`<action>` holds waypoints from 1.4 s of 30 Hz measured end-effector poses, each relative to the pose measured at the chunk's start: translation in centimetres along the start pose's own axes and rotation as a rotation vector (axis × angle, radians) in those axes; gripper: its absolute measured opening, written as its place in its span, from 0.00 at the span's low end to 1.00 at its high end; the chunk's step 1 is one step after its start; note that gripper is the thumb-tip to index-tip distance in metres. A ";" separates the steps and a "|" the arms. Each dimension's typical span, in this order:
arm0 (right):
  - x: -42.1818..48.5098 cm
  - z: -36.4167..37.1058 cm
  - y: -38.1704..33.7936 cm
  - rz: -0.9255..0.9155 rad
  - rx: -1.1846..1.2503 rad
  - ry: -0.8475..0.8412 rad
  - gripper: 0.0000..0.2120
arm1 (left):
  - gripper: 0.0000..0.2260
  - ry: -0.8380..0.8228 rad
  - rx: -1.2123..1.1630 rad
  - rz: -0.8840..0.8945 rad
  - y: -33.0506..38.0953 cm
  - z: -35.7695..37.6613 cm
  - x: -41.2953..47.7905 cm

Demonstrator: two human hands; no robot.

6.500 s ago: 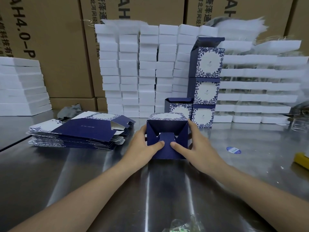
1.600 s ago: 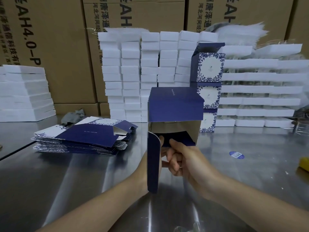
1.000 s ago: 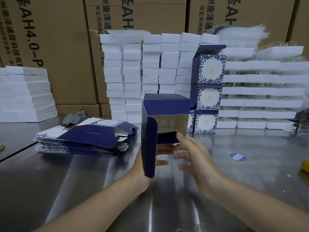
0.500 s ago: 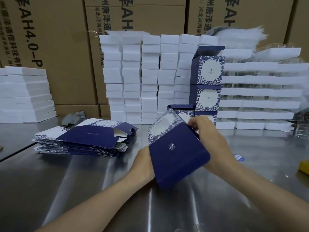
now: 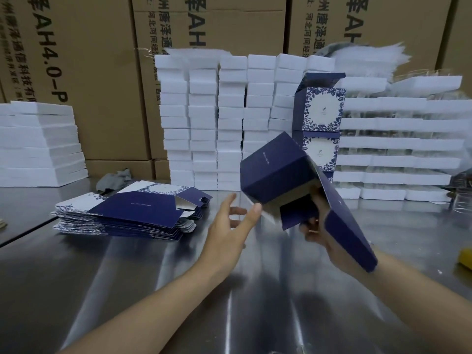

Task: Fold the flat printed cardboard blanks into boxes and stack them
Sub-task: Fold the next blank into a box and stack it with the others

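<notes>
A navy folded box [image 5: 274, 175] hangs tilted above the steel table, its open end toward me and its long lid flap [image 5: 344, 226] hanging down to the right. My right hand [image 5: 315, 226] grips it at the open end, fingers inside the mouth. My left hand [image 5: 229, 223] hovers just left of the box with fingers spread, the thumb tip close to its lower corner. A pile of flat printed blanks [image 5: 127, 213] lies at the left. Finished blue-and-white boxes stand in a stack [image 5: 320, 118] behind the held box.
White foam blocks [image 5: 229, 118] are piled in columns along the back, more at the left [image 5: 38, 144] and right [image 5: 398, 144]. Brown cartons [image 5: 89, 60] form the rear wall. A grey rag [image 5: 115, 178] lies behind the blanks. A yellow object [image 5: 466, 256] sits at the right edge.
The box has swung up and to the right, its open end now facing me. My left hand has let go and opened; my right hand now holds the box alone.
</notes>
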State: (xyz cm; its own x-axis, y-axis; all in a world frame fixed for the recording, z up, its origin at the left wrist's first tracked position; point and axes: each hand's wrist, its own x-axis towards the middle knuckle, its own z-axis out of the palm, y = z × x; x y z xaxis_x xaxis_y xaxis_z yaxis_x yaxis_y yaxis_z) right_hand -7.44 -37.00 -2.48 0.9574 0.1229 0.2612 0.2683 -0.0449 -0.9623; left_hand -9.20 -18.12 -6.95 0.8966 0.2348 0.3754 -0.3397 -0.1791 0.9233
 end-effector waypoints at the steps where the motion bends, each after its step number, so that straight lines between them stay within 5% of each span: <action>1: 0.4 0.4 1.1 0.054 0.131 0.024 0.11 | 0.34 -0.055 -0.006 -0.026 -0.1 0.1 -0.1; 6: 0.0 3.3 3.1 0.334 0.420 -0.056 0.22 | 0.29 -0.238 0.079 -0.127 -0.9 0.8 -0.9; 12: -1.5 4.3 3.2 0.224 0.332 -0.197 0.23 | 0.21 -0.303 -0.222 -0.230 -0.1 1.7 -1.7; 22: -2.2 4.0 2.8 0.231 0.217 -0.312 0.27 | 0.33 -0.265 -0.310 -0.328 1.3 1.6 -1.8; 42: -1.0 3.8 3.6 0.197 0.298 -0.008 0.28 | 0.23 -0.218 -0.331 -0.297 0.9 2.2 -1.8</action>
State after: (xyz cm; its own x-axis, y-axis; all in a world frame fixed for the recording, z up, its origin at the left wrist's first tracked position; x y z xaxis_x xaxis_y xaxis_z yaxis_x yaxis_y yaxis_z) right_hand -7.81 -33.48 -6.47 0.9865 0.1483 0.0692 0.0349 0.2223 -0.9744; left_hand -10.54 -20.85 -6.95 0.9950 0.0176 0.0988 -0.1003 0.1868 0.9773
